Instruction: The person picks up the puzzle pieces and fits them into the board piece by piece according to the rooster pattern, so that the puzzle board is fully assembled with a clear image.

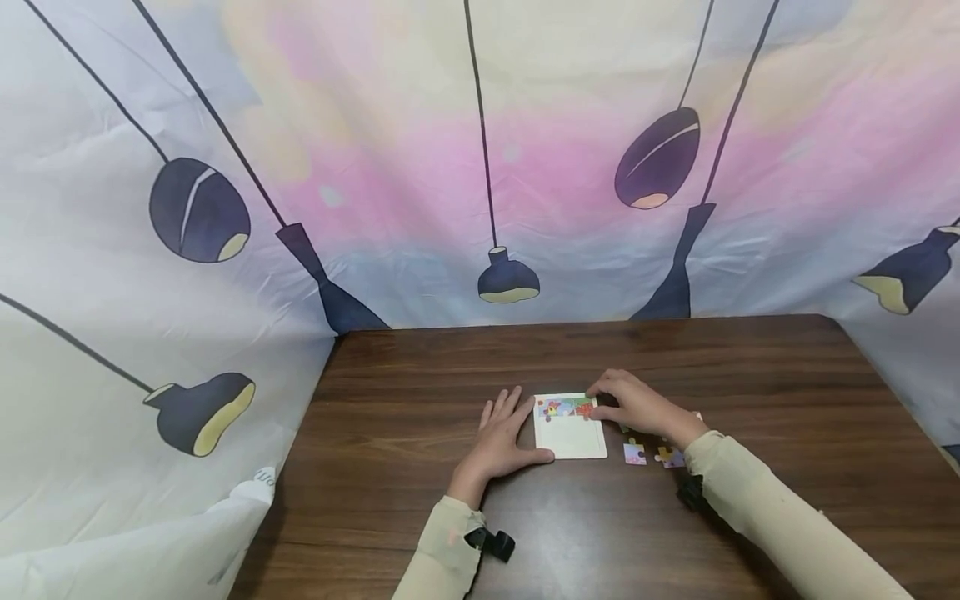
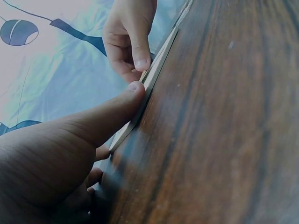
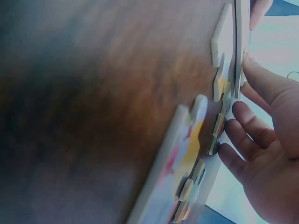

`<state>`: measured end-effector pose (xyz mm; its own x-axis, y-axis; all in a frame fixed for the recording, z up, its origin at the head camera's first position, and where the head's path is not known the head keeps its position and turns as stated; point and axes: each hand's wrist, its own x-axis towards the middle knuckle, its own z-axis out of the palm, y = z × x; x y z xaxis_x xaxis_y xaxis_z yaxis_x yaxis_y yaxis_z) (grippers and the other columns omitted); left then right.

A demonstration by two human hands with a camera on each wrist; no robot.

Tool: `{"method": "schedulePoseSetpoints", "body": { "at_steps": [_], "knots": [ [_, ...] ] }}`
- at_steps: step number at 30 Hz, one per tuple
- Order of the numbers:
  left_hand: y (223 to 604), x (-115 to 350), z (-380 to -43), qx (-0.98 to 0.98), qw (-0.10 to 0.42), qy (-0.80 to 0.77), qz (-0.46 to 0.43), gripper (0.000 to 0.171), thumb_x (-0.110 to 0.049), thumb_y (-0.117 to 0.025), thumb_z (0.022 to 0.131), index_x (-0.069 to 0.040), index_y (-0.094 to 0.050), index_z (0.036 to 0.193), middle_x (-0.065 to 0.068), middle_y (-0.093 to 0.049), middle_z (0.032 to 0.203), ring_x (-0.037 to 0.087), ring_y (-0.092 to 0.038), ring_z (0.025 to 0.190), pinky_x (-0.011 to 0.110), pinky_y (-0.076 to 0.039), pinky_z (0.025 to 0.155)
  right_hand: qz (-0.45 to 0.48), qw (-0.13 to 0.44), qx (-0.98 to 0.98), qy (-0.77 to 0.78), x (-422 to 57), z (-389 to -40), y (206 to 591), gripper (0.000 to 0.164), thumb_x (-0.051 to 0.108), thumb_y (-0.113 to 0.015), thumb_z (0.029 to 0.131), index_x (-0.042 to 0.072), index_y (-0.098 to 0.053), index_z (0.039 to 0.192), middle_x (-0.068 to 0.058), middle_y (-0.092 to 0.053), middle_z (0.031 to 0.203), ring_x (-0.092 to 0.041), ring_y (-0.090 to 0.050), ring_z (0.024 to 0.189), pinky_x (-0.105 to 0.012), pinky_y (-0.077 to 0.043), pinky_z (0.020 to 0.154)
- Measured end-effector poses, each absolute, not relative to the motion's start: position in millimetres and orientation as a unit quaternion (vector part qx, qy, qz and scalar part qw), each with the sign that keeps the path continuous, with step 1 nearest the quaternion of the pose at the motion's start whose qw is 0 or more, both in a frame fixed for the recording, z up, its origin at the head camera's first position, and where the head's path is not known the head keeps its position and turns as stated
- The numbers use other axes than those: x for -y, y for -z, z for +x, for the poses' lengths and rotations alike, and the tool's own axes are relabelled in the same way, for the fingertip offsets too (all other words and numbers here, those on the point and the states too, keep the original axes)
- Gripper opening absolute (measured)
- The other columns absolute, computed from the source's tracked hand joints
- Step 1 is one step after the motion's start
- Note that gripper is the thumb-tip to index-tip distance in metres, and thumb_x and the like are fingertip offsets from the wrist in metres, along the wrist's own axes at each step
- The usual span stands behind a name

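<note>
Head view: puzzle tray lies at five o'clock, left hand splayed against its nine o'clock side. Left wrist: right hand pinches a thin piece at twelve o'clock. Right wrist: loose pieces seem light, stiff; grip by edges.

Shining softly off the wood-grain tabletop at lower centre, head view; blurring at left, right-wrist view.

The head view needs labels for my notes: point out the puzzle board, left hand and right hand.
Puzzle board [image 1: 570, 437], head view, bare lower part.
Left hand [image 1: 501, 443], head view, back of hand.
Right hand [image 1: 642, 407], head view, back of hand.
</note>
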<state>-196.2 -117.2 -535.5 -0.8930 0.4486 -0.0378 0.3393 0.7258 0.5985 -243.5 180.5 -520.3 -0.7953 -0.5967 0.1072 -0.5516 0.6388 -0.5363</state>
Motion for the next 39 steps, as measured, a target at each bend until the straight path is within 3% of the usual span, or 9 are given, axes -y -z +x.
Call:
{"method": "schedulePoseSetpoints", "body": {
  "at_steps": [12, 19, 25, 35, 39],
  "knots": [
    [539, 119, -195, -0.925, 0.096, -0.304, 0.208, 0.103, -0.056, -0.084, 0.087, -0.012, -0.035, 0.166, 0.015, -0.020, 0.175, 0.037, -0.009, 0.162, 0.059, -0.006, 0.129, -0.299, 0.048, -0.913, 0.273, -177, -241, 524, 0.032, 0.028, -0.079, 0.098, 0.010, -0.075, 0.123, -0.004, -0.066, 0.114, -0.032, -0.062, 0.112, -0.055, -0.053, 0.096],
    [538, 118, -198, -0.924, 0.091, -0.301, 0.215, 0.103, -0.055, -0.083, 0.088, -0.011, -0.034, 0.167, 0.016, -0.018, 0.175, 0.038, -0.008, 0.162, 0.059, -0.006, 0.129, -0.322, 0.043, -0.905, 0.274, -177, -241, 520, 0.027, 0.027, -0.077, 0.100, 0.014, -0.077, 0.124, 0.000, -0.063, 0.110, -0.022, -0.060, 0.101, -0.045, -0.052, 0.085],
    [537, 118, -200, -0.923, 0.089, -0.306, 0.215, 0.103, -0.054, -0.084, 0.087, -0.011, -0.034, 0.166, 0.016, -0.018, 0.175, 0.037, -0.008, 0.162, 0.059, -0.006, 0.129, -0.336, 0.033, -0.898, 0.283, -179, -240, 514, 0.029, 0.026, -0.076, 0.101, 0.011, -0.077, 0.126, -0.003, -0.063, 0.112, -0.019, -0.059, 0.097, -0.040, -0.052, 0.080],
    [539, 118, -198, -0.924, 0.088, -0.304, 0.215, 0.103, -0.054, -0.085, 0.086, -0.011, -0.035, 0.166, 0.015, -0.018, 0.175, 0.036, -0.008, 0.162, 0.058, -0.006, 0.129, -0.303, 0.035, -0.895, 0.324, -210, -233, 513, 0.032, 0.025, -0.070, 0.105, 0.006, -0.073, 0.130, -0.005, -0.066, 0.116, -0.019, -0.064, 0.100, -0.043, -0.056, 0.081],
    [540, 119, -198, -0.923, 0.088, -0.304, 0.217, 0.103, -0.053, -0.085, 0.086, -0.010, -0.035, 0.166, 0.016, -0.019, 0.175, 0.037, -0.009, 0.162, 0.059, -0.007, 0.129, -0.299, 0.041, -0.899, 0.318, -227, -230, 512, 0.030, 0.022, -0.076, 0.100, 0.006, -0.075, 0.126, -0.004, -0.067, 0.115, -0.021, -0.065, 0.101, -0.043, -0.057, 0.082]
  ]
}}
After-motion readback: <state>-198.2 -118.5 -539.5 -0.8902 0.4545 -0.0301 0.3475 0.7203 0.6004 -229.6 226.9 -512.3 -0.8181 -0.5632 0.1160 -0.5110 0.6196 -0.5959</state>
